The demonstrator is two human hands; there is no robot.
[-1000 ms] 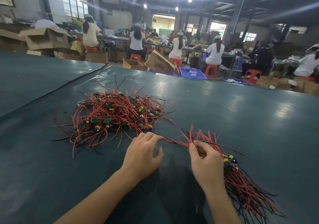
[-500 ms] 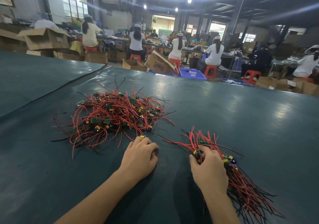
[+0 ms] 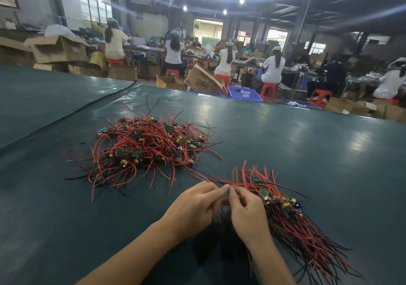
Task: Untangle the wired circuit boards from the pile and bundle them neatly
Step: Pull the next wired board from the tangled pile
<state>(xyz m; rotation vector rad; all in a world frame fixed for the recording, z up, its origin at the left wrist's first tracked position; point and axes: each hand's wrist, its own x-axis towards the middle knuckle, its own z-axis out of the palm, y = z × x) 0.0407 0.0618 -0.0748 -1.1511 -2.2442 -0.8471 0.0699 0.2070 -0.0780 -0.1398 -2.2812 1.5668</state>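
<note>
My left hand (image 3: 193,207) and right hand (image 3: 248,215) both pinch one red wire (image 3: 211,178), fingertips touching, between the pile (image 3: 149,148) and the bundle (image 3: 296,225).

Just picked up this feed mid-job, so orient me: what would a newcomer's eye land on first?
The tangled pile of red and black wires with small circuit boards, left of centre on the dark green table. To its right lies the neater bundle, wires fanned toward the near edge. Between them the left hand and right hand meet fingertip to fingertip, pinching a red wire.
</note>
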